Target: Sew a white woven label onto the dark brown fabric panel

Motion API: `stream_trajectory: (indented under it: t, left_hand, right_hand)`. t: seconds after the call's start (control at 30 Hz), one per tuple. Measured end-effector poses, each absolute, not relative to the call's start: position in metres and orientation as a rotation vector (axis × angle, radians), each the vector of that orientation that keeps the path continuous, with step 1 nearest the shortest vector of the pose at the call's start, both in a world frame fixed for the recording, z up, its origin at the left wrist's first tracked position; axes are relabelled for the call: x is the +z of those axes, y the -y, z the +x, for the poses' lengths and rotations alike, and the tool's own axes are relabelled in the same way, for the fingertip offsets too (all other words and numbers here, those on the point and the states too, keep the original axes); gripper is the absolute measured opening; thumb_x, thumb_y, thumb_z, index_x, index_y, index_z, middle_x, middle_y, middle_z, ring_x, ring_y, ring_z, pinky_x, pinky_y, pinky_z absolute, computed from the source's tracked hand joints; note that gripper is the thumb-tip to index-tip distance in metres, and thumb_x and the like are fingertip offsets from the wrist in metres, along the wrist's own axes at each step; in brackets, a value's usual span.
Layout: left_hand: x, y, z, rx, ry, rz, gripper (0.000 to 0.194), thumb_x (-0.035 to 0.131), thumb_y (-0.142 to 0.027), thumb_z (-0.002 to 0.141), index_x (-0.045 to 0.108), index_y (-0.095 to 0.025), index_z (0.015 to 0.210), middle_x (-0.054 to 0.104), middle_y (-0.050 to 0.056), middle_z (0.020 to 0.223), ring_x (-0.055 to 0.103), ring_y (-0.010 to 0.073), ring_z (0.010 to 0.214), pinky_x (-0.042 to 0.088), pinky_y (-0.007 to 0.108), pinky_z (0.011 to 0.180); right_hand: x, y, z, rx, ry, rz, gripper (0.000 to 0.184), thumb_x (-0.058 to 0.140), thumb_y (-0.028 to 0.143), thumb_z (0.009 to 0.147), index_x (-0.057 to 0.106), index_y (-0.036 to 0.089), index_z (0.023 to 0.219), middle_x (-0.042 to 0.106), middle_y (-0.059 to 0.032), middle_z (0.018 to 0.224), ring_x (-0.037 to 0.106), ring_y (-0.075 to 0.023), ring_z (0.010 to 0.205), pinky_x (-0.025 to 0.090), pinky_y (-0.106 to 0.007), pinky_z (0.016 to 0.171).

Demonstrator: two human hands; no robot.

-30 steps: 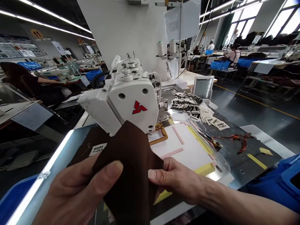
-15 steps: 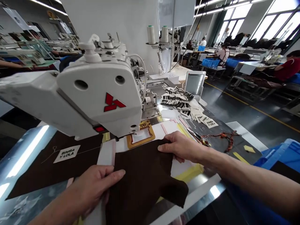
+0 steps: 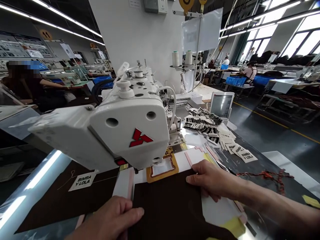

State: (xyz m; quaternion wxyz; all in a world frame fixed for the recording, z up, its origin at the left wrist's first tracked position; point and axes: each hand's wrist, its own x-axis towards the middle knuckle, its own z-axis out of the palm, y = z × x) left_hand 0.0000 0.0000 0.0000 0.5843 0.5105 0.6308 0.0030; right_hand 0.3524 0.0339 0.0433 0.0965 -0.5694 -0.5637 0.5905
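A dark brown fabric piece [image 3: 170,206] lies flat on the white template plate [image 3: 195,156], its far edge just below the orange clamp frame [image 3: 162,168] under the white sewing machine head [image 3: 125,133]. My left hand [image 3: 112,221] presses on the fabric's near left edge, thumb on the cloth. My right hand [image 3: 212,180] rests with fingertips on the fabric's far right corner. Another brown piece [image 3: 60,200] with a sewn white "BIMBA Y LOLA" label [image 3: 83,181] lies to the left.
A heap of black and white labels [image 3: 212,128] lies at the back right beside a small control screen [image 3: 221,105]. Tangled orange thread [image 3: 265,175] lies at right. Two thread cones [image 3: 181,58] stand behind the machine. Other workers sit at benches far left and right.
The brown fabric went from held up in both hands to laid flat on the plate, then slid squarely up to the orange frame. Both hands moved with it.
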Motion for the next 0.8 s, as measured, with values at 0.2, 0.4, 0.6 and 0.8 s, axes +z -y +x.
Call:
stream_trajectory:
  t: [0.2, 0.4, 0.6, 0.8]
  left_hand:
    - [0.011, -0.019, 0.004, -0.005, -1.533, 1.218, 0.063, 0.057, -0.085, 0.086, 0.054, -0.023, 0.074, 0.068, 0.005, 0.053, 0.034, 0.0119, 0.04, 0.02, 0.025, 0.046]
    - [0.044, -0.049, 0.018, -0.027, -1.524, 1.312, 0.052, 0.057, -0.073, 0.091, 0.05, -0.024, 0.075, 0.068, 0.005, 0.053, 0.025, 0.0113, 0.037, 0.012, 0.027, 0.043]
    - [0.052, -0.068, 0.026, 0.016, -1.549, 1.548, 0.057, 0.052, -0.069, 0.095, 0.048, -0.024, 0.06, 0.064, 0.006, 0.048, 0.051, 0.0183, 0.046, 0.037, 0.029, 0.055]
    - [0.045, -0.04, 0.017, 0.091, -1.636, 1.642, 0.068, 0.051, -0.083, 0.093, 0.051, -0.024, 0.059, 0.068, 0.004, 0.06, 0.065, 0.0245, 0.069, 0.045, 0.033, 0.077]
  right_hand:
    - [0.049, -0.058, 0.349, 1.465, 1.842, -1.729, 0.026, 0.06, 0.029, 0.099, 0.051, 0.022, 0.075, 0.061, 0.0044, 0.052, 0.05, -0.0102, 0.035, 0.033, -0.022, 0.037]
    - [0.058, -0.08, 0.339, 1.205, 1.974, -1.832, 0.034, 0.059, 0.035, 0.102, 0.052, 0.023, 0.071, 0.059, 0.0016, 0.048, 0.055, -0.0137, 0.046, 0.036, -0.025, 0.048]
    - [0.052, -0.098, 0.331, 0.848, 2.023, -1.893, 0.033, 0.062, 0.038, 0.101, 0.057, 0.021, 0.073, 0.06, -0.0025, 0.067, 0.049, -0.0156, 0.058, 0.027, -0.031, 0.054]
    - [0.06, -0.061, 0.355, 0.867, 1.991, -1.827, 0.048, 0.054, 0.064, 0.106, 0.069, 0.019, 0.115, 0.07, -0.0038, 0.076, 0.062, -0.0209, 0.068, 0.038, -0.031, 0.062]
